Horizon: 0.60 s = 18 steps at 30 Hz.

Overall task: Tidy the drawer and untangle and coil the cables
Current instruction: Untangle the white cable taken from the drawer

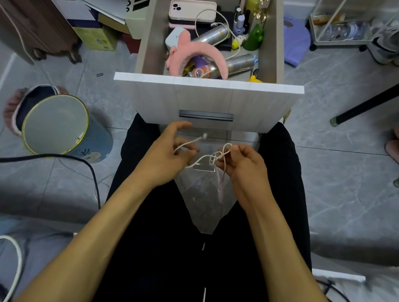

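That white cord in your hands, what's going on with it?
A person sits before an open drawer and holds a thin white cord in both hands. The left hand pinches one stretch; the right hand pinches the knot, which is not yet undone. The drawer holds a second cable, a phone and bottles.

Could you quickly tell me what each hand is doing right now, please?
Left hand: pinches one end of the white cable, fingers curled round it.
Right hand: pinches the knotted loops of the same cable.
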Each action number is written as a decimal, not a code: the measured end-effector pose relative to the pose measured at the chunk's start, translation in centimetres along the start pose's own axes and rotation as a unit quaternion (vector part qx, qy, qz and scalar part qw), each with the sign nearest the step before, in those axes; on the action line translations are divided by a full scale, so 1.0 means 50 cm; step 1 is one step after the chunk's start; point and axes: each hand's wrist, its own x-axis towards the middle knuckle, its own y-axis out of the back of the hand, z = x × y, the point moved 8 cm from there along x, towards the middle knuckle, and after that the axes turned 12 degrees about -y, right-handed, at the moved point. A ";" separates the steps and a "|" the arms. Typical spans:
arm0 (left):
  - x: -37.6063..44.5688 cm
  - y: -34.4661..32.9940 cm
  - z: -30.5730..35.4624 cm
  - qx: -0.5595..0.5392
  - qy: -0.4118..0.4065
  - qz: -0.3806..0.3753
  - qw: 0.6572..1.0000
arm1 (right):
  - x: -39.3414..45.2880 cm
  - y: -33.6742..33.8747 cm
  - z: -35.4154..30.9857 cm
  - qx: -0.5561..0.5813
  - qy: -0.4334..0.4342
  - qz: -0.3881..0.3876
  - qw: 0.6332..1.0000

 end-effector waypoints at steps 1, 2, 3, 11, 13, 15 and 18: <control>0.001 0.002 0.001 0.001 -0.003 0.007 1.000 | 0.000 -0.003 -0.001 0.014 -0.004 -0.007 1.000; 0.002 0.002 0.001 0.009 -0.007 0.007 1.000 | 0.000 -0.006 -0.002 0.027 -0.008 -0.013 1.000; 0.001 0.000 0.002 0.020 -0.015 0.005 1.000 | -0.001 -0.007 -0.001 0.040 -0.012 -0.019 0.999; -0.007 -0.023 0.034 -0.013 -0.028 -0.067 0.997 | -0.010 -0.009 -0.001 0.090 -0.035 -0.048 0.994; -0.010 -0.029 0.041 -0.010 -0.043 -0.084 0.996 | -0.010 -0.012 -0.001 0.103 -0.040 -0.055 0.992; -0.011 -0.030 0.039 0.011 -0.056 -0.069 0.996 | -0.010 -0.013 0.000 0.109 -0.045 -0.058 0.991; -0.012 -0.020 0.041 0.061 -0.092 -0.014 0.994 | -0.012 -0.011 0.003 0.112 -0.051 -0.063 0.990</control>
